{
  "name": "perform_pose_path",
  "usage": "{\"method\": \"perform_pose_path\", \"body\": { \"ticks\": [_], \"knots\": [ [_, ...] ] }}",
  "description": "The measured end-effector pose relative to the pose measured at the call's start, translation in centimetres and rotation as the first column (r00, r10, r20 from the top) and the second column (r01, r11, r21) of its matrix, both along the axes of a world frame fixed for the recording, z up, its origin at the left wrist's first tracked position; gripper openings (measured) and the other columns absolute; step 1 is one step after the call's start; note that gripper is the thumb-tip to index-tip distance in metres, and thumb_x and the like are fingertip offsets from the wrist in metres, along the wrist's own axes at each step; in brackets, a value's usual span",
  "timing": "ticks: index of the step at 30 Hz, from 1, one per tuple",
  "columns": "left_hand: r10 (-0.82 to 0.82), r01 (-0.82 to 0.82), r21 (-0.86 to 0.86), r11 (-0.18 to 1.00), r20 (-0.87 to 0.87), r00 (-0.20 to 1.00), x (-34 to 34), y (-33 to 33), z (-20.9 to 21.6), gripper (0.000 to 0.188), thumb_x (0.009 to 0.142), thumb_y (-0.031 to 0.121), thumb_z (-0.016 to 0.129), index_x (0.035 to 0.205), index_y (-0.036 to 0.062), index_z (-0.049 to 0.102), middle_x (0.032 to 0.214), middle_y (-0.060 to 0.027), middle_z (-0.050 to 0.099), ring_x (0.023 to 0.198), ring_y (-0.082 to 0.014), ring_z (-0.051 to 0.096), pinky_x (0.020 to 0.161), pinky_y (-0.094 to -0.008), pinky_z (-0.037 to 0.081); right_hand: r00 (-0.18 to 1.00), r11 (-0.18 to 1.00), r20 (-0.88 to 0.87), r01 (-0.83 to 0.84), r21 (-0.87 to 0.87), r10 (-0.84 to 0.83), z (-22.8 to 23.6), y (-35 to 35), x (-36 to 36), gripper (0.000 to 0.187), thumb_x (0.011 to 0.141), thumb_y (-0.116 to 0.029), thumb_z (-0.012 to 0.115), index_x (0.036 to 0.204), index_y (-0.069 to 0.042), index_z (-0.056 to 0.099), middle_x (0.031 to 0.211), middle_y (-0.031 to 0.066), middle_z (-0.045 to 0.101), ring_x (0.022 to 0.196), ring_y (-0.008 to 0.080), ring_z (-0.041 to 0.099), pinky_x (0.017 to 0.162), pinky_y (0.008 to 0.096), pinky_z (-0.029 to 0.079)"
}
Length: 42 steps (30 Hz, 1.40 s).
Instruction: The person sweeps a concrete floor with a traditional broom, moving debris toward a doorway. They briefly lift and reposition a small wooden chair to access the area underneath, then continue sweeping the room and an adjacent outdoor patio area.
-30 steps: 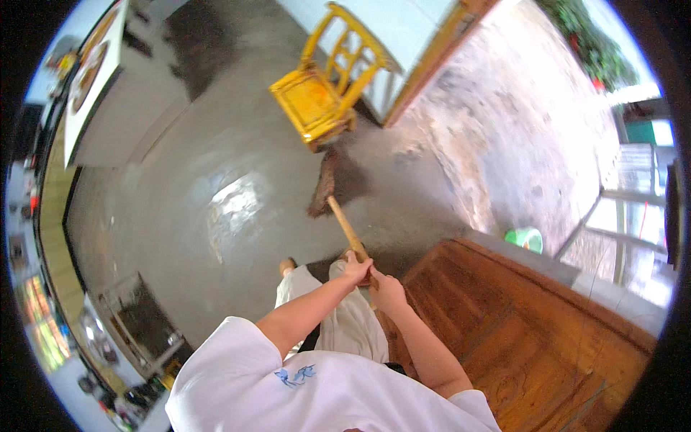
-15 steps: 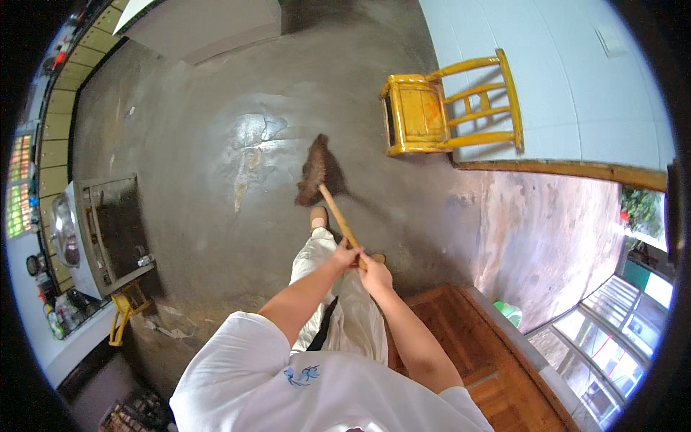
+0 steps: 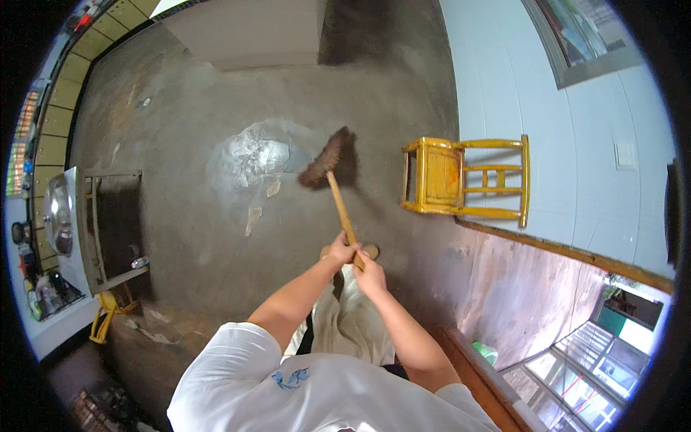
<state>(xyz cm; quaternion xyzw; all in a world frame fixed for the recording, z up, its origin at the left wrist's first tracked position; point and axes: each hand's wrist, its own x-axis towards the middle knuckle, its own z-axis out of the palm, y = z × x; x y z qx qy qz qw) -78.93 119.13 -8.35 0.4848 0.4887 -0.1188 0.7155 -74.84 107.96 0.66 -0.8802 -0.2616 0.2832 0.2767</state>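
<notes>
Both my hands grip the yellowish wooden handle of a broom, one above the other. My left hand is closed round the handle higher up, toward the bristles. My right hand is closed round its upper end, nearer my body. The broom's brown, brushy head rests on or just over the grey concrete floor, ahead of my feet and slightly tilted. Just left of the head lies a shiny worn patch of floor.
A yellow wooden chair stands at the right by the pale wall. At the left are a metal-lidded stove unit and a small yellow stool. A pale boxy block stands far ahead. A brown wooden piece is at lower right.
I have stepped forward; the chair and the wooden piece now sit lower in view. The broom head has swung a little to the right and turned. Both hands keep their grip on the handle.
</notes>
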Motion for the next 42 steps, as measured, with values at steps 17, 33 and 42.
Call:
{"method": "perform_pose_path", "body": {
  "ticks": [17,33,42],
  "knots": [
    [-0.083,0.09,0.071,0.993,-0.099,0.992,14.6,5.1,-6.5,0.07,0.076,0.025,0.067,0.131,0.0038,0.031,0.097,-0.0151,0.06,0.074,-0.0223,0.063,0.061,-0.0334,0.053,0.963,0.936,-0.268,-0.054,-0.348,-0.044,-0.4,8.6,16.5,0.043,0.079,-0.02,0.057,0.121,-0.012,0.051,0.095,0.0209,0.061,0.09,0.0338,0.059,0.077,0.0387,0.047],
    [-0.246,0.295,0.275,0.915,-0.198,0.949,30.2,27.9,-5.9,0.072,0.075,0.031,0.065,0.131,0.0002,0.032,0.109,-0.0197,0.057,0.097,-0.028,0.058,0.081,-0.0343,0.046,0.966,0.986,-0.222,0.107,-0.131,-0.134,-6.3,27.3,29.6,0.044,0.082,-0.02,0.057,0.125,-0.016,0.048,0.092,0.0154,0.063,0.077,0.0282,0.062,0.066,0.0356,0.049],
    [-0.549,0.586,0.049,0.809,-0.297,0.782,35.4,25.5,-2.6,0.086,0.074,0.039,0.056,0.139,0.0023,0.013,0.117,-0.0217,0.052,0.106,-0.0325,0.052,0.088,-0.0384,0.042,0.941,0.957,-0.238,0.187,-0.222,-0.239,-2.4,25.7,32.4,0.043,0.082,-0.016,0.054,0.124,-0.008,0.048,0.095,0.0132,0.063,0.082,0.0275,0.061,0.068,0.0344,0.048]
  ]
}}
